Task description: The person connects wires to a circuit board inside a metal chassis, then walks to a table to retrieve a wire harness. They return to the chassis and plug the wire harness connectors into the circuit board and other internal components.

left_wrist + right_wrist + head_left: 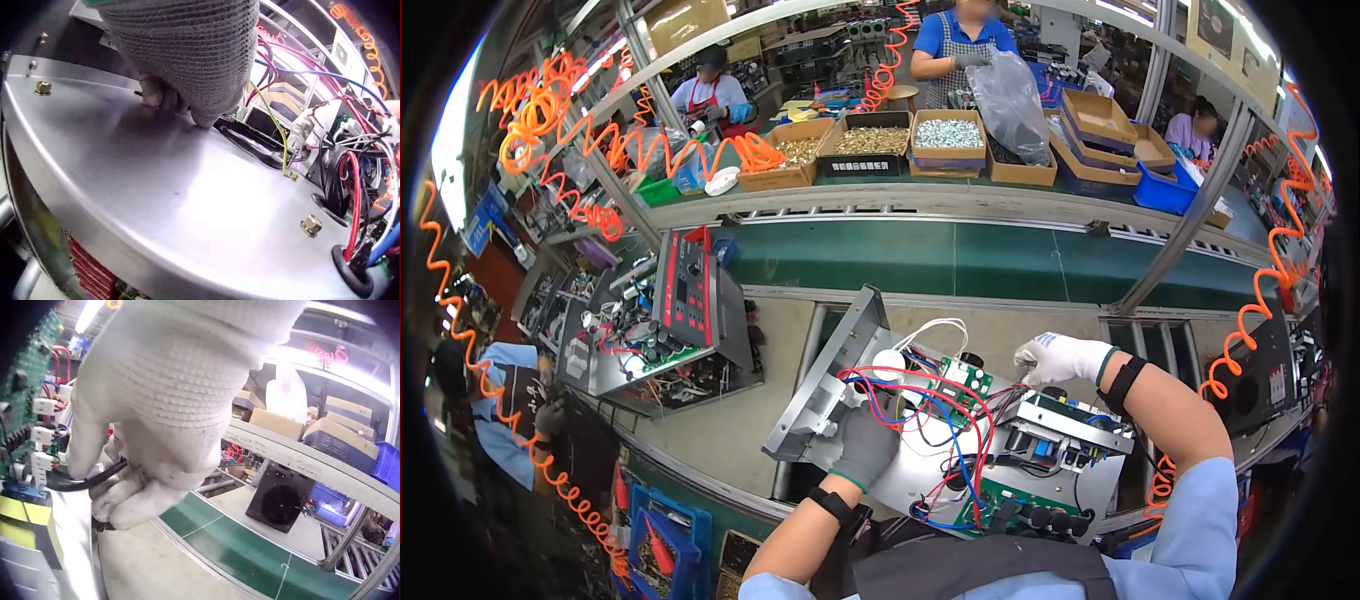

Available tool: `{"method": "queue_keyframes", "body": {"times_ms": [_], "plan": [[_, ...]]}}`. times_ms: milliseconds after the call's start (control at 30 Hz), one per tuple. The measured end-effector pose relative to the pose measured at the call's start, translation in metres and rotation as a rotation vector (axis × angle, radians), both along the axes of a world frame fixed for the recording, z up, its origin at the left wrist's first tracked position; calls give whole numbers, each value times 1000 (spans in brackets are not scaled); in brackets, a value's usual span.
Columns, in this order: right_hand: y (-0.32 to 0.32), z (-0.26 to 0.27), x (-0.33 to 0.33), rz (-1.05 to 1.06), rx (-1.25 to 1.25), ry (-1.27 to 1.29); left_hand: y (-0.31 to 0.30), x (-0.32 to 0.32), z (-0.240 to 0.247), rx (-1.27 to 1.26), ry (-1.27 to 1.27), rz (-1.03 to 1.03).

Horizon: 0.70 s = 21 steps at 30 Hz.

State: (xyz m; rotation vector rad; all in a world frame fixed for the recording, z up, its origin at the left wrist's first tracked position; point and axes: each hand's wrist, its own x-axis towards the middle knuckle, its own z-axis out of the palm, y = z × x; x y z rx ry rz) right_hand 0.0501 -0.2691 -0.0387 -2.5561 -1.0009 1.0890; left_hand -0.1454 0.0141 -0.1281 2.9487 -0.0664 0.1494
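Note:
An opened metal chassis with an upright grey panel lies in front of me. My left hand, in a grey glove, rests on the sheet metal beside that panel. Its bent fingertips meet the plate in the left wrist view, and the palm side is hidden. At the far right edge of the chassis, my right hand, in a white glove, pinches a black cable between thumb and fingers. White connectors on a green circuit board sit close beside it. Red and blue wires loop over the chassis.
A second opened unit with a red-trimmed panel stands at left. Boxes of small hardware line the shelf beyond the green conveyor. Orange coiled hoses hang at both sides. Other people work around the line.

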Motion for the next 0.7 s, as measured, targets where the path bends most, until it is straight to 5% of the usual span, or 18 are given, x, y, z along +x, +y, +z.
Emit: {"method": "queue_keyframes", "body": {"times_ms": [67,133,200,267,300,467,600,667,700], "plan": [[0,-4,0,-7,13,12,-1,-4,-1,15,-42,-5],[3,-3,-1,-6,18,44,-6,-15,-2,-531,-82,291],[9,-13,0,-31,33,136,-6,-16,-9,-610,-192,297],[15,-12,-1,-26,42,146,-12,-11,15,-1470,217,668],[18,-12,-1,-37,51,151,-17,-9,11,-1586,127,645],[21,-25,3,-17,116,206,-12,10,-27,-1816,-123,770],[26,-17,-1,-21,72,219,-7,11,-43,-1930,-6,837],[29,-18,1,-22,62,230,-18,14,-37,-1682,-268,744],[30,-18,1,-24,62,230,-17,7,-25,-1445,-183,642]]}}
